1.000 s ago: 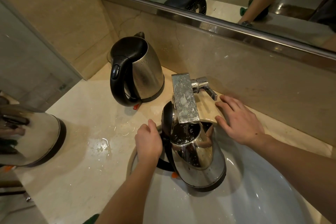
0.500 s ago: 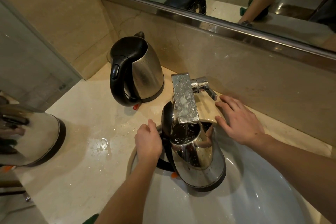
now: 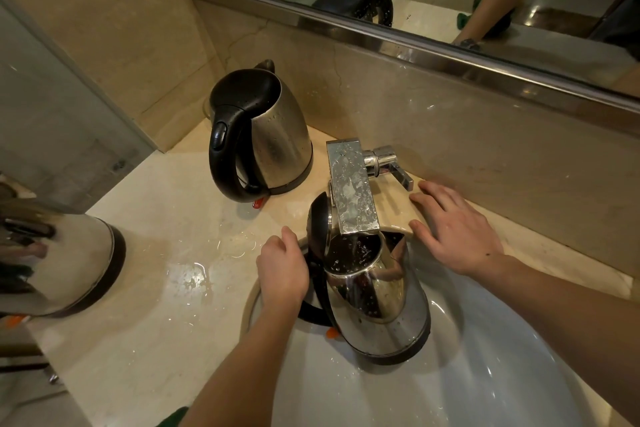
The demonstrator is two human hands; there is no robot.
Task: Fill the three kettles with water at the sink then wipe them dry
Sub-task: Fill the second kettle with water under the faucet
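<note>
Cream marble countertop (image 3: 145,288) spreads out under you, wet and glossy, with the steel-framed wall mirror (image 3: 415,42) running along the back. Lower right, the round white sink basin (image 3: 502,374) is set into that counter.

Three kettles in play. At your far left, very close to the camera, a polished steel kettle with a black base band (image 3: 69,260) stands on the counter. At the back, near the corner, a brushed steel kettle with a black lid and black loop handle (image 3: 277,135) stands upright, lid down, beaded with drops. The third, a shiny steel kettle with its black lid flipped up (image 3: 381,315), sits in the basin, tilted, its open mouth right under the spout.

That spout belongs to the square chrome faucet (image 3: 351,187), spotted with water, its small chrome lever (image 3: 398,173) sticking out to the right.

Your left hand (image 3: 282,270) has its fingers curled round the black handle of the kettle in the basin. Your right hand (image 3: 457,229) lies flat on the basin's rim, fingers straight and spread, fingertips just beside the lever; touching it or not, I can't tell.

A small puddle (image 3: 190,274) glints on the counter left of the basin.
</note>
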